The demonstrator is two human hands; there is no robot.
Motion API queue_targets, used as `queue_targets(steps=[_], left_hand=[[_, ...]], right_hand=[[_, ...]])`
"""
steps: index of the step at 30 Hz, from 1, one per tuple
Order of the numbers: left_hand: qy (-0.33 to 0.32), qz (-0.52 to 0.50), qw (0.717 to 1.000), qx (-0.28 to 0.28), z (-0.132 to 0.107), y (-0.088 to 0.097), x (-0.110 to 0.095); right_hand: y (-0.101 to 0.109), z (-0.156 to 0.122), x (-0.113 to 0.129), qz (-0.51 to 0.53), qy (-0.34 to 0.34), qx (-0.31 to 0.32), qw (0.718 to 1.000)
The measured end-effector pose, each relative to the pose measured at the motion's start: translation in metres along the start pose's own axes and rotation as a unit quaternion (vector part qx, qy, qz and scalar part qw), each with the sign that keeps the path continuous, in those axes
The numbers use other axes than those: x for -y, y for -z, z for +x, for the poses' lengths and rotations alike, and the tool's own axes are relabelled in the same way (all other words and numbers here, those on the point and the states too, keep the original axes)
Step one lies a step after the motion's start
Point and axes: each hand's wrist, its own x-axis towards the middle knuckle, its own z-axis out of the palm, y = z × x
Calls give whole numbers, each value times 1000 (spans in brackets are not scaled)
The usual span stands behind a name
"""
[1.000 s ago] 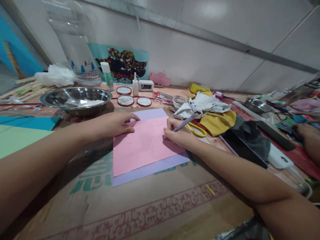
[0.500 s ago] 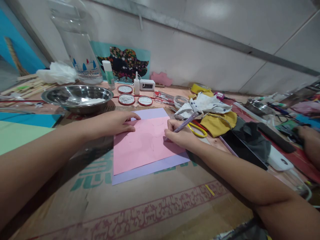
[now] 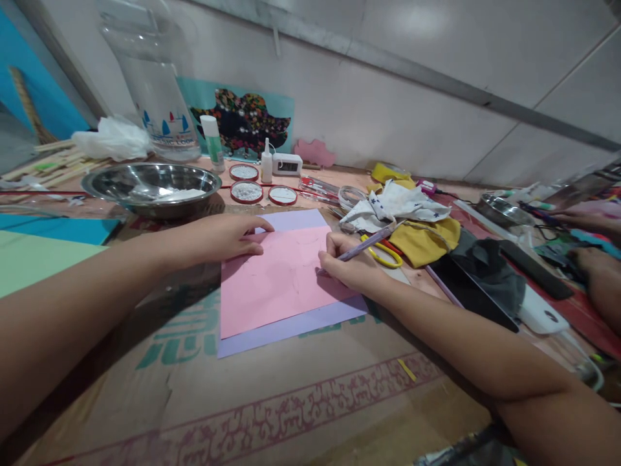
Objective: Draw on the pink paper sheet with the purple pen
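A sheet of pink paper (image 3: 272,291) with faint curved lines lies over a lavender sheet (image 3: 291,338). Resting on the left part of the pink paper, my left hand (image 3: 226,238) is open, its fingers spread and holding nothing. My right hand (image 3: 347,260) is closed around a slim purple pencil (image 3: 371,241) on the right side of the same paper. The pencil slants up to the right, with its lower tip at the paper's surface. Just beyond that hand lie yellow-handled scissors (image 3: 385,254), partly covered by cloth.
Under the papers is a printed cardboard sheet (image 3: 291,395). A steel bowl (image 3: 160,210), small red-rimmed dishes (image 3: 246,200), a glue stick (image 3: 212,142) and a water jug (image 3: 167,103) stand behind. Cloths (image 3: 429,239) and a dark phone (image 3: 473,291) lie right. Another person's hand (image 3: 599,272) appears far right.
The pencil in my right hand has tilted lower to the right. My left hand stays on the paper. At the far right, more of another person's arms shows.
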Motion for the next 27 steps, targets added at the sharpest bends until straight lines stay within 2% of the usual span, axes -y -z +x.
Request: queue_targets(steps=[8,21,24,27], left_hand=[[-10,-4,1000,-12,-7,2,-6],[14,-2,1000,7,0,2,-3],[10,-2,1000,6,0,1,-2],[7,-5,1000,5,0,0,-1]], right_hand=[[-1,2,-1,-32,20,5,999],[1,1,0,-47,34,25,998],[1,1,0,-36,20,25,999],[1,1,-2,-24,0,-3,1000]])
